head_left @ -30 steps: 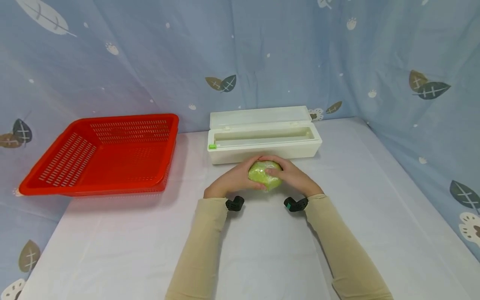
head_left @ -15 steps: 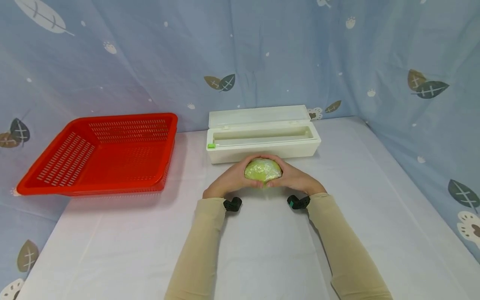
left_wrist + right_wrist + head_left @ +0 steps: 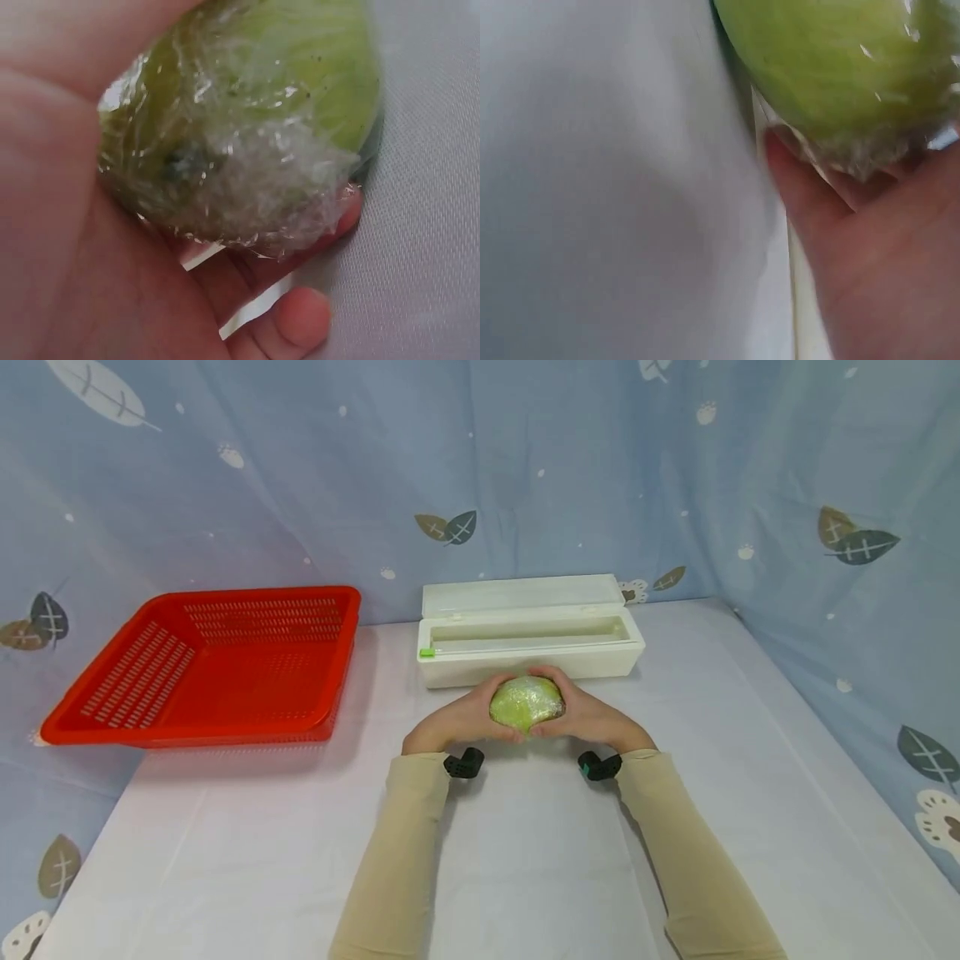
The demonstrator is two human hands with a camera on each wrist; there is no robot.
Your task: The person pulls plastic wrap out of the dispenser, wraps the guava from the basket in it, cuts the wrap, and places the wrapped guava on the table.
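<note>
A yellow-green fruit (image 3: 527, 702) wrapped in shiny cling film is between both hands in the head view; its exact kind is not clear. My left hand (image 3: 474, 717) curls round its left side, and my right hand (image 3: 588, 714) curls round its right. Both thumbs meet near its front lower edge. In the left wrist view, crumpled film (image 3: 262, 172) bunches over one end of the fruit, with fingers (image 3: 304, 319) beneath. Smooth, taut film covers the green skin in the right wrist view, where the hand (image 3: 885, 247) supports it from below.
Just behind the hands stands a white cling film dispenser (image 3: 525, 667), its lid raised and a green slider (image 3: 427, 652) at the left. A red plastic basket (image 3: 330, 710) sits at the left on the white-covered table (image 3: 247, 852). A blue patterned curtain (image 3: 570, 460) hangs behind.
The right thumb has slid from the fruit's front face down to its lower edge. The fruit has been turned slightly between the hands, which stay in nearly the same place.
</note>
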